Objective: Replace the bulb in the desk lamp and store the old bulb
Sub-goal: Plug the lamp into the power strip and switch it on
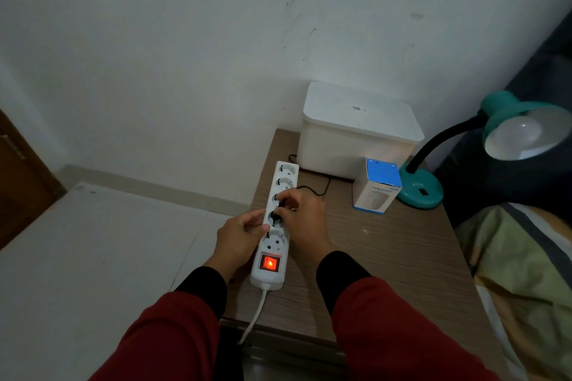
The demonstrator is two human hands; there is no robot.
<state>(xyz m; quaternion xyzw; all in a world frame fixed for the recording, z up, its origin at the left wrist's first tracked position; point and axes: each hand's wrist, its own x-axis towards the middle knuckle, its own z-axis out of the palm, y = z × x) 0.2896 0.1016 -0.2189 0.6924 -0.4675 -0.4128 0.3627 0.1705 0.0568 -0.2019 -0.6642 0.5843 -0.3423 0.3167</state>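
Observation:
A teal desk lamp (421, 187) stands at the table's right edge, its black gooseneck bent so the shade faces me. A white bulb (523, 133) sits in the shade, unlit. A white power strip (274, 226) lies along the table's left edge, its red switch glowing. My left hand (240, 238) holds the strip's left side. My right hand (301, 216) pinches a black plug (280, 210) at one of the strip's middle sockets. The plug's black cord runs back toward the lamp.
A white lidded storage box (359, 133) stands at the back of the wooden table (387, 257) against the wall. A small blue and white humidifier box (376, 185) sits beside the lamp base. A bed with bedding (526, 272) adjoins the table's right side.

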